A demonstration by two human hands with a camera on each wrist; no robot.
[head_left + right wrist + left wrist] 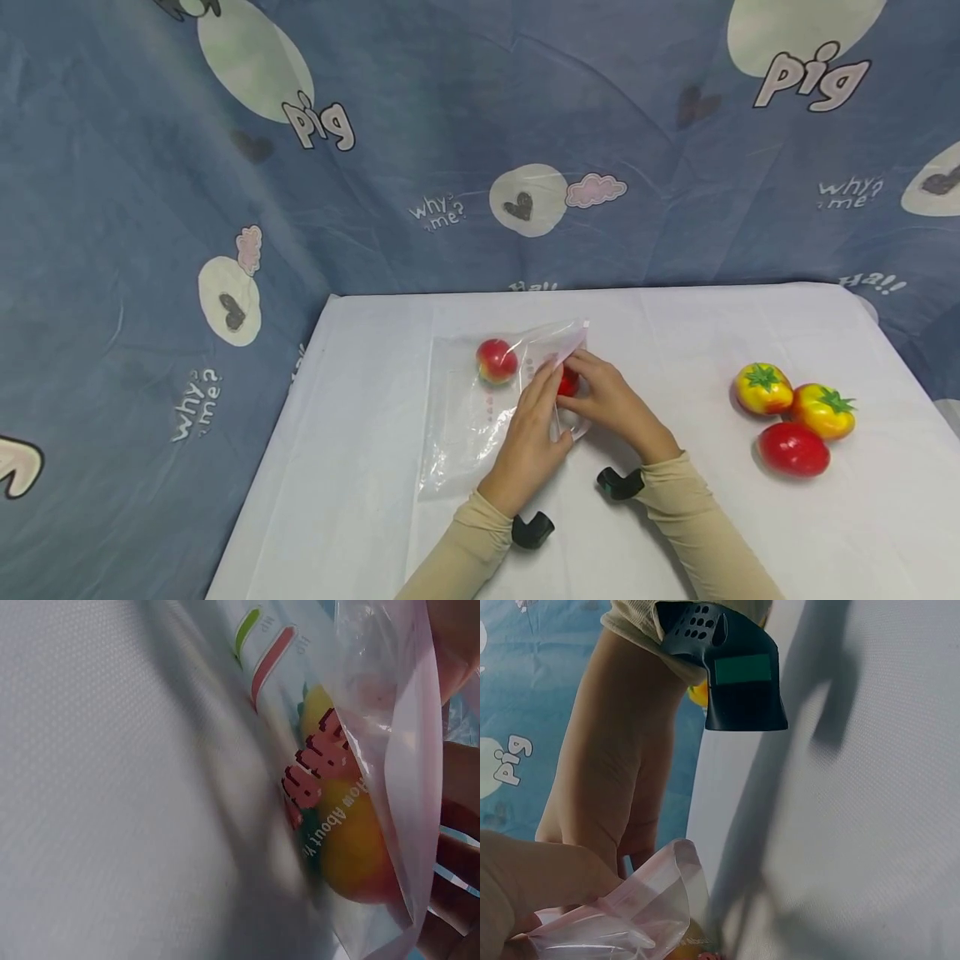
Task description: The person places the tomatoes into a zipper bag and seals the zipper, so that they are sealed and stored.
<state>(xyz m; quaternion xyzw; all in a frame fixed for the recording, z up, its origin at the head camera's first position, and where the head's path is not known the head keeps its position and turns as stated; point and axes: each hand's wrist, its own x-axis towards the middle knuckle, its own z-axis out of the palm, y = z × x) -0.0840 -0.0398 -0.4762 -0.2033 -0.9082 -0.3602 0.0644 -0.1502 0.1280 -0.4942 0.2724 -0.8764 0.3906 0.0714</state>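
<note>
A clear zip bag (456, 433) with a pinkish zip edge lies on the white table, with a round red and yellow fruit (497, 362) inside. My left hand (527, 450) pinches the lip of the bag at its right end; in the left wrist view, the left thumb (551, 870) lies on that lip. At the same mouth, my right hand (615, 406) has its fingers around a red fruit (569, 382), mostly covered by the hands. Through the printed plastic in the right wrist view, a yellow-orange fruit (352, 840) shows.
On the right of the table, two yellow-red tomato-like fruits (763, 388) and a glossy red oval fruit (793, 450) sit close together. Black wrist devices (533, 531) stick out from both sleeves. A blue printed cloth (390, 108) hangs behind the table.
</note>
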